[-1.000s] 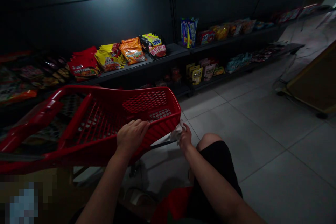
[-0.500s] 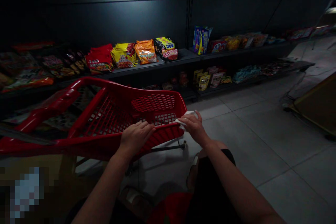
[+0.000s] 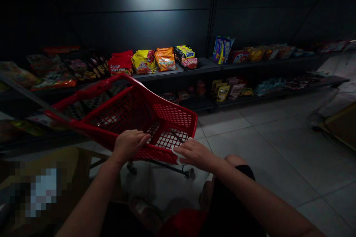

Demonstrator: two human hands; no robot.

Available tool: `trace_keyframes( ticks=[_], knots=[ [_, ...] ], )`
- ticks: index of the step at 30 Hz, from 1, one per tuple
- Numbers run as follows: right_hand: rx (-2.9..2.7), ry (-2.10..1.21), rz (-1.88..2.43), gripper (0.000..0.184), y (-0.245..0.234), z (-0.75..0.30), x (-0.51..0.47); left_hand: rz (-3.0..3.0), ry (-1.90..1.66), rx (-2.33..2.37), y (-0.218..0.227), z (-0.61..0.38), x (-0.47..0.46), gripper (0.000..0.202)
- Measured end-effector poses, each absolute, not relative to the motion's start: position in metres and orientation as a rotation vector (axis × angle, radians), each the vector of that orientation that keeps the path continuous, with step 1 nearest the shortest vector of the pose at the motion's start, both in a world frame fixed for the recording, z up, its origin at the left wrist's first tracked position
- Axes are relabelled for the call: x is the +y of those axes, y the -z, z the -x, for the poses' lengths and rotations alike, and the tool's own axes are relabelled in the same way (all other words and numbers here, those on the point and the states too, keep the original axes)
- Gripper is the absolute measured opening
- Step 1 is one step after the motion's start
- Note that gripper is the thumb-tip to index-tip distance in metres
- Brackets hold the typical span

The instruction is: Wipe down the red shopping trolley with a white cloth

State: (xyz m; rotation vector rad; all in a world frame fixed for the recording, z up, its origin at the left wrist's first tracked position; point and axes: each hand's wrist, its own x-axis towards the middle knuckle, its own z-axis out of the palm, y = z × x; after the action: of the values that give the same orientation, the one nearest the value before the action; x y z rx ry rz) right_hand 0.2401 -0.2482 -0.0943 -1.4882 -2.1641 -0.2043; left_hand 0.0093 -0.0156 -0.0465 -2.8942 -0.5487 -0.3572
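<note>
A red plastic shopping cart (image 3: 144,98) stands at an angle before me, its basket holding no goods that I can make out. My left hand (image 3: 128,145) is closed over the near rim, fingers curled to the inner side. At the basket's right end, my right hand (image 3: 196,153) presses a crumpled white wipe (image 3: 180,158) against the near rim and corner. Part of the wipe is hidden beneath those fingers; whether it is paper or cloth I cannot tell.
Behind the cart runs a dark shelf (image 3: 205,66) with bagged instant noodles (image 3: 165,60) and snack packs (image 3: 224,50). More packets (image 3: 223,92) lie on the lower level. A yellowish-brown seat-like thing (image 3: 63,163) is at lower left; a brown board-like object (image 3: 340,126) is at right.
The cart has turned, its near right corner coming closer to me. Both hands have shifted left and stayed on the rim, the right one lower with the wipe. My view has tilted up slightly.
</note>
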Motion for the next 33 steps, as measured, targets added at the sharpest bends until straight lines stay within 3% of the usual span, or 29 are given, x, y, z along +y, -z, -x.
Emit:
trace_keyframes(
  ticks=[7, 12, 18, 24, 33],
  knots=[
    [-2.276, 0.155, 1.427, 0.035, 0.090, -0.289, -0.233, 2.937, 0.381, -0.561, 0.041, -0.001, -0.007, 0.047],
    [-2.238, 0.230, 1.490, 0.025, 0.103, -0.259, -0.234, 2.867, 0.607, -0.706, 0.060, -0.024, -0.064, 0.038],
    [-2.431, 0.183, 1.273, 0.033, 0.101, -0.261, -0.222, 2.966, 0.757, -0.582, 0.068, -0.020, -0.114, 0.038],
    [-2.288, 0.253, 1.402, 0.028, 0.104, -0.322, -0.202, 3.030, 0.703, -0.485, 0.065, -0.010, -0.097, 0.041],
    [-2.310, 0.301, 1.281, 0.026, 0.107, -0.211, -0.212, 2.986, 0.786, -0.551, 0.075, -0.016, -0.085, 0.042]
  ],
)
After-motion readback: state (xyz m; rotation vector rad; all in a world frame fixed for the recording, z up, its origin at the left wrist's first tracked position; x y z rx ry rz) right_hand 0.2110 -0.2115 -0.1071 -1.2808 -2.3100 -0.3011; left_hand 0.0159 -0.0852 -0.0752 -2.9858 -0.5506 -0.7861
